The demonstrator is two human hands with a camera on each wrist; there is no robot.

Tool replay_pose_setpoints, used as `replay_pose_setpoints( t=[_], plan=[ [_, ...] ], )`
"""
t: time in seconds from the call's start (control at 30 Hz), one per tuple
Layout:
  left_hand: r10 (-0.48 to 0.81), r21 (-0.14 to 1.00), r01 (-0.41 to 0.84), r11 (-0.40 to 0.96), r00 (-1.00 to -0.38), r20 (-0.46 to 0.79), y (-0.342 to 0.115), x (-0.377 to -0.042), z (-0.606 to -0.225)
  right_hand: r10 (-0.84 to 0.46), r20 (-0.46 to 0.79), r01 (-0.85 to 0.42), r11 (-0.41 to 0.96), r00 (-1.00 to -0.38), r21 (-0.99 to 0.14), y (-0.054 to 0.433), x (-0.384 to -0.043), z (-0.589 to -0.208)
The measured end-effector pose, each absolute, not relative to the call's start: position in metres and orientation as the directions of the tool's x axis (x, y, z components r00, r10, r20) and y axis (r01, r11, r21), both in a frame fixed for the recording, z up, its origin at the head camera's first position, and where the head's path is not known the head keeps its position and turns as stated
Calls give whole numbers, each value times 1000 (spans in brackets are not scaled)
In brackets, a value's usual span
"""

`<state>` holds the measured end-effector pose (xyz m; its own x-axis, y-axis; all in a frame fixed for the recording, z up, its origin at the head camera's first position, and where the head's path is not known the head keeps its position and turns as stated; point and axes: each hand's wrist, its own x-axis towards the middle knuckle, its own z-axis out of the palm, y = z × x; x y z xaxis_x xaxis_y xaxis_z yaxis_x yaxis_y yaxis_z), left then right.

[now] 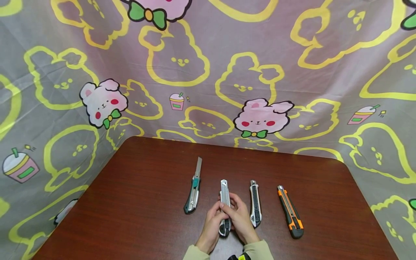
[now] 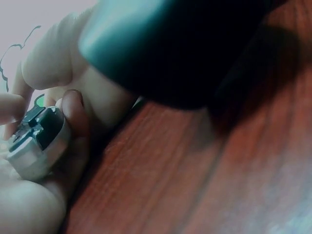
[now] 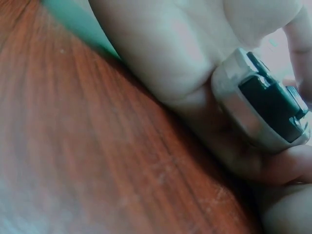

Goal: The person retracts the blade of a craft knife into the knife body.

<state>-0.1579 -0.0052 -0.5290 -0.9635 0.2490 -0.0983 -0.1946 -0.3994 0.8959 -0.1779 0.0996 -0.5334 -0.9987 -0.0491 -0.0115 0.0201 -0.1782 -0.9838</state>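
Note:
Near the front of the table, a silver utility knife with a black end is held by both hands, its narrow tip pointing away from me. My left hand grips it from the left side. From the other side my right hand grips it, fingers curled beneath and thumb on top. The left wrist view shows the knife's black-and-silver end among the fingers. Seen from the right wrist, that same end rests against the curled fingers. The hands cover the knife's middle.
On the brown wooden table lie three more utility knives. A teal-and-grey one, blade extended, is left of the hands. A silver-and-black one and an orange-and-black one lie to the right. Patterned cloth surrounds the table's back and sides.

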Motion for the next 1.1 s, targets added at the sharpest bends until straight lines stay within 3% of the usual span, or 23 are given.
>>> replay_pose_setpoints(
  t=[1.1],
  plan=[
    [240,897,-235,-374,-959,-151,-2,-161,-535,-29,-74,78,-156,-997,-985,100,-179,-532]
  ],
)
